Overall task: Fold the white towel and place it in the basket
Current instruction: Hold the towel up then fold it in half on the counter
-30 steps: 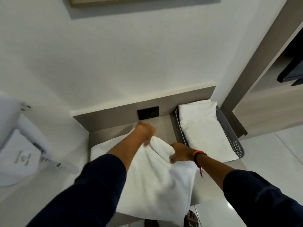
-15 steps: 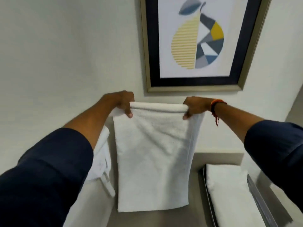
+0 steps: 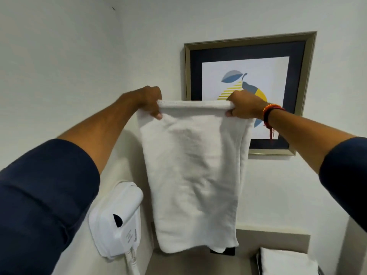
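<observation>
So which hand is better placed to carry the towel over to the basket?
Right hand, probably: it grips the towel corner on the side where the basket sits, lower right.

The left hand (image 3: 150, 102) and right hand (image 3: 243, 107) each pinch a top corner of the white towel (image 3: 192, 175) — it hangs straight down before a framed picture (image 3: 248, 62), a wall-mounted white dryer (image 3: 117, 221) at its left.

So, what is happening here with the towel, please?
A person is holding a white towel up in the air in front of the wall. The left hand and the right hand each grip one end of its top edge, and the rest hangs straight down, folded over. Low at the right, the basket already holds another folded towel. The held towel is not in it yet.
</observation>
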